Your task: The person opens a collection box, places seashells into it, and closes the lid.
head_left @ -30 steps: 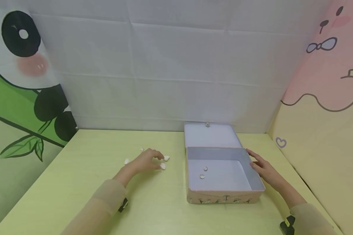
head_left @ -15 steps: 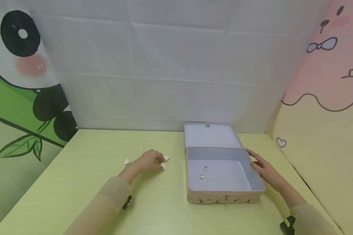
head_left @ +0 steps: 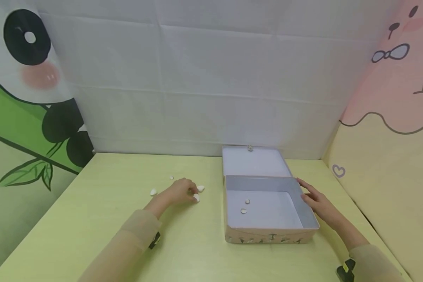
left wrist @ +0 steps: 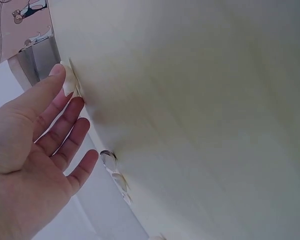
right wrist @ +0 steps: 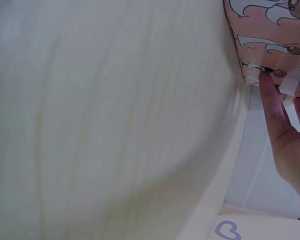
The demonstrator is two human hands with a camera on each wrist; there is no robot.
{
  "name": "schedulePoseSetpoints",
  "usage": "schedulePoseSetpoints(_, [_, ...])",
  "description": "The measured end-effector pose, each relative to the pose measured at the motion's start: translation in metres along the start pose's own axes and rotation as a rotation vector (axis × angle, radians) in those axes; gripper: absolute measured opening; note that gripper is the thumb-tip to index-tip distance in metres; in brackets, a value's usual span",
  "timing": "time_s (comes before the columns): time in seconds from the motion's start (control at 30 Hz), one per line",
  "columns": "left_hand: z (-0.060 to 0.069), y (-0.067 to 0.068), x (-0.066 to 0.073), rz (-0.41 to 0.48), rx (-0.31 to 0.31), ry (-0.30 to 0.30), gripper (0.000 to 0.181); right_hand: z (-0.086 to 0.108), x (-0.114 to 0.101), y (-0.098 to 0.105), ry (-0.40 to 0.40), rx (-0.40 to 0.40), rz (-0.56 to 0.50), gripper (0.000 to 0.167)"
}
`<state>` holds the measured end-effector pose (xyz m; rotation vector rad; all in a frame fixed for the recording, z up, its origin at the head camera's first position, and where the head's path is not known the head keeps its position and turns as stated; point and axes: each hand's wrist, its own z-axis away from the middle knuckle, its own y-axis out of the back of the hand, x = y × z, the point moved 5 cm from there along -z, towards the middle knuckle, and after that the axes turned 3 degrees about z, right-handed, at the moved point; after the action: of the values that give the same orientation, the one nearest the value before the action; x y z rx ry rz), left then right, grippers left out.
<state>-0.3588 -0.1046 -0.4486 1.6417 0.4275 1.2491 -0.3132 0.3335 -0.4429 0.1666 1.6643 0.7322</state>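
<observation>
Left hand (head_left: 179,191) pinches a white seashell (head_left: 197,198).
The white seashell sits between thumb and fingers, near the surface (head_left: 183,246), left of the open metal box (head_left: 268,236); the right hand (head_left: 319,203) rests extended, ungrasping fingers against its side.

"What do I have on the left?"
"My feed shows the left forearm (head_left: 123,243) stretched forward and inward; on the left hand (head_left: 177,192), thumb (left wrist: 49,84) and forefinger (left wrist: 52,111) pinch, other fingers (left wrist: 74,141) loosely bent."
"And right?"
"I see the right forearm (head_left: 368,256) angled inward, the right hand (head_left: 319,203) with fingers (right wrist: 271,102) extended and slightly spread."
</observation>
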Motion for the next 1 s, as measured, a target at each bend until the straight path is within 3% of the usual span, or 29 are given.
schedulePoseSetpoints(0.43, [0.005,0.005,0.008,-0.005,0.001,-0.006,0.019,0.002,-0.003,0.000,-0.001,0.001,-0.006,0.056])
schedulePoseSetpoints(0.77, [0.014,0.023,0.030,-0.031,0.086,-0.089,0.022,0.003,-0.003,0.000,-0.014,0.000,-0.004,0.057])
schedulePoseSetpoints(1.0, [0.019,0.032,0.044,-0.012,0.145,-0.113,0.024,0.003,-0.005,0.000,-0.006,-0.002,-0.001,0.057])
